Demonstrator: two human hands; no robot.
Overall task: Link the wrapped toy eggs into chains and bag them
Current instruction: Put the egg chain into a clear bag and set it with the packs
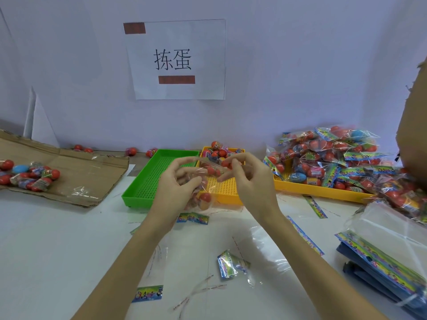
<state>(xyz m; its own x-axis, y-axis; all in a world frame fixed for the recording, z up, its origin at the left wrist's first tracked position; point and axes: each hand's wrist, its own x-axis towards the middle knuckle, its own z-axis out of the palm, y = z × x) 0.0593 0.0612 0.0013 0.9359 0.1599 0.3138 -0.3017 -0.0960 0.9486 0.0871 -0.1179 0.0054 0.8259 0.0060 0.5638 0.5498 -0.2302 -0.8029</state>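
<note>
Bag in hand: clear bag (pixel 203 179) held up just in front of the yellow tray (pixel 227 189), its mouth turned toward my right hand, so I would judge the step to be closing or filling it.
Left hand: my left hand (pixel 175 181) curls around the lower part of the bag, holding it from the side so the eggs inside cannot drop out.
Right hand: my right hand (pixel 245 179) pinches the bag's top edge, fingers partly curled; whether it is folding the flap or only steadying it, I cannot tell.
Eggs inside: wrapped toy eggs (pixel 204 199) hang in the bag's bottom, nearest me, just before the tray's front rim.
Loose eggs: more eggs (pixel 218 150) sit at the tray's far end, within easy reach for the next chain.
Finished bags: filled bags (pixel 335 158) piled to the right of the yellow tray, kept apart from loose stock.
Green tray (pixel 161 179): touching the yellow tray's left side.
Empty bags (pixel 390 239): stacked right of the yellow tray and nearer me, ready for the next round.
Cardboard (pixel 69 176): well left of the tray, carrying another small heap of eggs.
</note>
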